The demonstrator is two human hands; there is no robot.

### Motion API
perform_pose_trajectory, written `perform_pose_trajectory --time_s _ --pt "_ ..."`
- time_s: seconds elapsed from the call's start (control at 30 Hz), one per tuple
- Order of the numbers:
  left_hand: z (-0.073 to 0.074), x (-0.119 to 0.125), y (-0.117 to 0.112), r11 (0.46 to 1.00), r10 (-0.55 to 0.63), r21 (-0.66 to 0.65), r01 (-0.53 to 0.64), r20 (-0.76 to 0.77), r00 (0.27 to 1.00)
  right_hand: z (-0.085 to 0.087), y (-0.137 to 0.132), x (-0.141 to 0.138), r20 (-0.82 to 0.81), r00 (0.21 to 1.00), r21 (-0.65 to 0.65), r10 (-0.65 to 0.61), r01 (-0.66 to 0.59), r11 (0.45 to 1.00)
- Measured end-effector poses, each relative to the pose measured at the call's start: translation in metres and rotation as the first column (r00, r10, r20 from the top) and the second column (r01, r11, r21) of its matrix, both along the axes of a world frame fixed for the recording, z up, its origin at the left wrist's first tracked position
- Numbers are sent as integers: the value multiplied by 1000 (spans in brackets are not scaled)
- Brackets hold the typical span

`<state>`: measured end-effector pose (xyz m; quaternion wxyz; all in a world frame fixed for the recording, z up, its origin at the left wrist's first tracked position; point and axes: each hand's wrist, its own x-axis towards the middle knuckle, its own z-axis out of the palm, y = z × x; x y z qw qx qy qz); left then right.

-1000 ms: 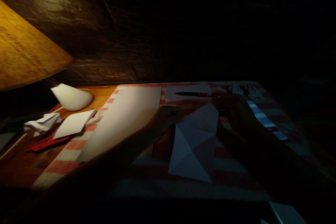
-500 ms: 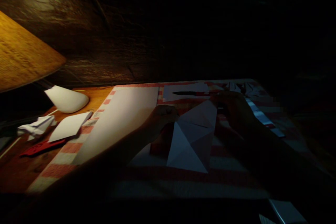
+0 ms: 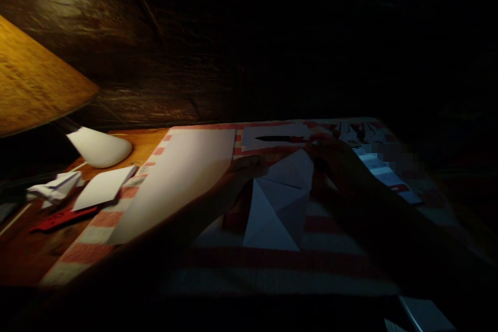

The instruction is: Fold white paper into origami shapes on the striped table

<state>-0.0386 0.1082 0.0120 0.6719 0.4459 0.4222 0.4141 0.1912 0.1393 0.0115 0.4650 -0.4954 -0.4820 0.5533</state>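
A creased white paper sheet (image 3: 278, 207) stands partly lifted off the red-and-white checked cloth (image 3: 280, 264) in front of me. My left hand (image 3: 245, 171) is closed on the sheet's left corner. My right hand (image 3: 334, 158) is in deep shadow at the sheet's upper right corner and seems to pinch it; its fingers are hard to make out. The sheet's far half is raised and bent toward me along its folds.
A large white sheet (image 3: 182, 176) lies left of the folded one. Farther back lies a dark knife (image 3: 280, 138) on white paper. At the left are a lampshade (image 3: 35, 83), a white lamp base (image 3: 99, 148), folded paper pieces (image 3: 103, 185), a crumpled paper (image 3: 54, 187) and a red strip (image 3: 62, 218).
Both hands have drawn the sheet's far edge nearer and inward, so the paper looks shorter and more folded up. The right hand moved slightly left.
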Motion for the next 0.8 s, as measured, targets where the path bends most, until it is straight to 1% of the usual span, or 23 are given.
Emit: perform_pose_trajectory --time_s 0.1,0.13,0.17,0.2,0.23,0.27,0.3,0.33,0.37,0.4,0.43,0.5,0.57,0.7,0.8 --pt "1 1 -1 1000 0 -11 -1 -140 990 -5 2 1 82 995 36 48 -51 998" --pt "0 0 0 1000 0 -3 -1 -179 984 -5 2 1 119 992 48 40 -46 998" --pt "0 0 1 1000 1 10 1 -209 978 -3 2 2 166 986 84 -4 -10 996" --pt "-1 -1 3 1000 -3 22 9 -234 972 0 2 2 225 972 157 -67 31 987" --pt "-3 -2 4 999 -11 34 21 -257 966 3 1 2 289 948 261 -134 56 964" --pt "-4 -2 5 998 -26 42 40 -282 959 7 -1 1 349 917 379 -193 50 924" --pt "-6 -2 6 997 -52 45 69 -312 949 11 -4 -1 412 886 479 -213 -11 878" --pt "-7 -2 7 993 -84 45 105 -344 935 14 -8 -3 487 853 531 -187 -119 839" --pt "-8 -1 7 989 -117 42 143 -372 921 16 -12 -5 555 822 534 -123 -239 811" --pt "-8 0 7 983 -147 40 177 -392 908 17 -16 -8 613 789 478 -28 -343 808" --pt "-8 1 7 978 -174 40 207 -403 899 18 -20 -11 653 754 399 70 -421 814" --pt "-7 2 4 967 -209 52 251 -406 889 15 -27 -16 686 688 265 237 -539 799" --pt "-5 4 1 956 -221 85 280 -418 881 12 -29 -17 677 665 199 315 -577 792" --pt "-5 5 -4 941 -202 153 302 -461 864 8 -29 -15 617 715 195 330 -545 816" --pt "-9 6 -5 939 -183 179 292 -458 870 9 -28 -15 582 726 181 366 -554 813"
